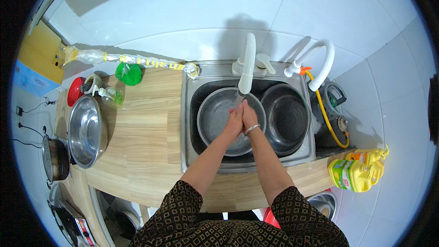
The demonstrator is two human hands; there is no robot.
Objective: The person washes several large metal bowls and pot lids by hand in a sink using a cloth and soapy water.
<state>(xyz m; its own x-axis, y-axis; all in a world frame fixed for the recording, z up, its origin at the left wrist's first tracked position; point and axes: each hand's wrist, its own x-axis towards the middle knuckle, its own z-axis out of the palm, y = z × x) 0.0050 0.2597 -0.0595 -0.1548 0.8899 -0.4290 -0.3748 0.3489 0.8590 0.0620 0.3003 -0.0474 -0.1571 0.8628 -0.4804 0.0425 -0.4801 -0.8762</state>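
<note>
My left hand (pixel 234 122) and my right hand (pixel 250 116) are pressed together under the white faucet (pixel 245 80). Water runs from its spout onto them. A bracelet (pixel 252 128) circles my right wrist. Both hands are above a round grey metal pan (pixel 214 123), which sits in the left part of the stainless steel sink (pixel 185 120). Beside it on the right, a dark pan (pixel 288 116) leans in the basin. A small pinkish patch shows at the left fingertips; whether it is skin or an object is unclear, and the palms are hidden.
On the wooden counter (pixel 144 123) at left are a steel bowl (pixel 88 132), a pump bottle (pixel 112 96), a green bag (pixel 129 73) and a red bowl (pixel 75 91). Yellow detergent jugs (pixel 351 175) stand at right, near a gas cylinder (pixel 331 97) with a yellow hose (pixel 322 108).
</note>
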